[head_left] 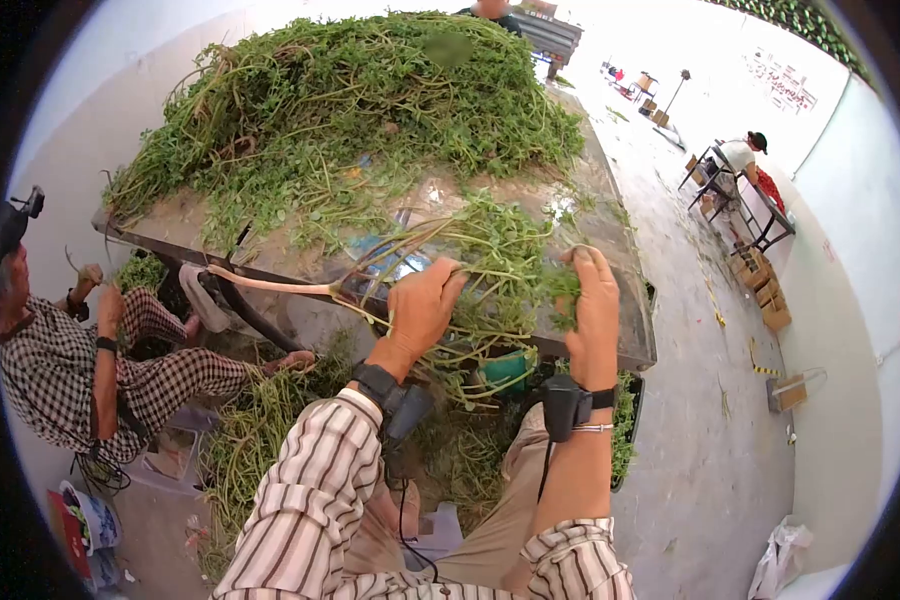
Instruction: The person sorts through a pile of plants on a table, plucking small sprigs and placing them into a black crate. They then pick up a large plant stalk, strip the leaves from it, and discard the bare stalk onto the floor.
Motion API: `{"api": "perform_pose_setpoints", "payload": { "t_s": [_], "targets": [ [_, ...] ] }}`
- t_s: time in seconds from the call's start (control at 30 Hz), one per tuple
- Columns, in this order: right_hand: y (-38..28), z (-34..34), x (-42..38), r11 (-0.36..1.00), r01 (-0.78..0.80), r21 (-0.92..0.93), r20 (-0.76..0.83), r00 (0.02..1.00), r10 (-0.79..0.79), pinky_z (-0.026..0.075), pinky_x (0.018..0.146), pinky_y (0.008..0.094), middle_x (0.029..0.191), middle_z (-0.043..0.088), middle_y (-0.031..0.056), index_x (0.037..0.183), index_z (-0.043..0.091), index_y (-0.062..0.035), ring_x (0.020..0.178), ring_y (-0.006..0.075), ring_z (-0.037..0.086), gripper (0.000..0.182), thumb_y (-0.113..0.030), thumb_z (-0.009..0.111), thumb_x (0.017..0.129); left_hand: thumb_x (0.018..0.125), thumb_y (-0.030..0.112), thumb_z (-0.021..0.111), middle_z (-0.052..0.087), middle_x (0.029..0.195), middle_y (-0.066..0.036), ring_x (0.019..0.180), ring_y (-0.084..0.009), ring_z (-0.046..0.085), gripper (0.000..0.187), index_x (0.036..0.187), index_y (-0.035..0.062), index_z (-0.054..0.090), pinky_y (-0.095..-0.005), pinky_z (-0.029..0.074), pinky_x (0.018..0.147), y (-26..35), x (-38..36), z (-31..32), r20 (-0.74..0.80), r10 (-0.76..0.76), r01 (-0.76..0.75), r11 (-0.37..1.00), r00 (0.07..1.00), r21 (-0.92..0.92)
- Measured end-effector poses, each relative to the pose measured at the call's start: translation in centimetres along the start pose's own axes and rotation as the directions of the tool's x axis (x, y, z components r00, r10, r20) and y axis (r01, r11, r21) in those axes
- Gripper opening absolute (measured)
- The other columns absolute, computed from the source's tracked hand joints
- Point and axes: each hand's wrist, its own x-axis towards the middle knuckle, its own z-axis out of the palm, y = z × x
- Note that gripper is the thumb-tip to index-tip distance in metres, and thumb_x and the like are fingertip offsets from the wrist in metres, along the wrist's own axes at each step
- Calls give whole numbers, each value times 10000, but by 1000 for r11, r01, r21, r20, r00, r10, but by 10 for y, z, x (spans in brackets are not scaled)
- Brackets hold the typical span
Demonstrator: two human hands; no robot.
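Left hand (pixel 422 310) clenched around stems of a leafy plant (pixel 500 235) over the table's (pixel 634 325) near edge. Right hand (pixel 592 305) against its leaves; whether it gripped any, couldn't tell. Heaped greens (pixel 370 105) lay beyond.

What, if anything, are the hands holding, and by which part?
The left hand holds a leafy plant by its stems, between the pale end and the leaves. The right hand is at the leaves; whether it grips them cannot be told.
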Motion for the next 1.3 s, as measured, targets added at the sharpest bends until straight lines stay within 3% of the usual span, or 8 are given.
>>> {"api": "perform_pose_setpoints", "payload": {
  "t_s": [0.13, 0.2, 0.23, 0.33, 0.57, 0.8, 1.2, 1.3],
  "targets": [
    [10, 9, -4, 970, 173, -171, 169, 975, -144, 442, 710, 277, 900, 617, 30, 1002, 613, -22, 769, 132, 549, 241, -225, 550, 890, 874, 265, 586, 588, 701, -138, 645, -355, 561, 186, 942, 94, 615, -437, 430, 544, -3, -2, 2, 8, 3, -2, 999, 1000, -46],
    [5, 20, -12, 785, 415, -459, 283, 907, -314, 454, 787, 289, 1009, 648, 94, 1083, 608, -27, 880, 182, 603, 271, -196, 554, 878, 868, 250, 589, 614, 747, -132, 672, -351, 577, 176, 913, 85, 627, -424, 447, 566, -2, -1, 1, 5, 21, -21, 999, 1000, -38],
    [1, 24, -17, 741, 389, -548, 311, 917, -252, 466, 822, 315, 1096, 635, 128, 1155, 595, -62, 970, 236, 617, 304, -145, 553, 866, 868, 250, 589, 614, 747, -132, 672, -351, 577, 176, 913, 85, 627, -424, 447, 566, -3, -1, 1, 4, 24, -24, 999, 1000, -35],
    [13, 28, -17, 598, 571, -562, 453, 818, -356, 487, 808, 348, 1106, 626, 138, 1170, 598, -94, 985, 291, 612, 309, -113, 542, 867, 835, 216, 619, 644, 794, -115, 681, -315, 609, 157, 912, 81, 645, -388, 474, 586, -4, -1, 2, -13, 62, -62, 998, 998, -14],
    [29, 35, -15, 385, 656, -649, 477, 745, -466, 516, 652, 392, 957, 639, 119, 1034, 628, -69, 760, 324, 617, 200, -95, 541, 856, 838, 179, 616, 647, 808, -113, 690, -308, 615, 142, 923, 70, 645, -373, 482, 581, -2, 0, -1, -53, 123, -126, 991, 991, -48],
    [36, 36, -12, 367, 645, -671, 509, 760, -404, 507, 632, 400, 893, 628, 122, 1003, 623, -49, 739, 326, 607, 180, -114, 539, 857, 849, 177, 604, 640, 793, -128, 697, -323, 613, 136, 916, 63, 633, -390, 479, 586, -3, 0, -2, -45, 121, -123, 992, 992, -38],
    [37, 46, -15, 484, 608, -629, 348, 777, -524, 503, 688, 381, 908, 643, 151, 920, 631, 8, 778, 317, 618, 153, -77, 550, 821, 863, 183, 583, 625, 787, -142, 693, -333, 603, 140, 934, 70, 621, -396, 471, 577, -1, 0, 1, -20, 94, -94, 995, 995, -20],
    [27, 32, -7, 587, 462, -665, 125, 844, -522, 481, 651, 328, 809, 643, 123, 908, 632, 1, 721, 238, 609, 172, -96, 527, 814, 861, 167, 594, 616, 750, -154, 665, -376, 571, 140, 968, 82, 626, -425, 455, 570, -1, -1, 0, -19, 57, -57, 998, 998, -38]
  ]
}}
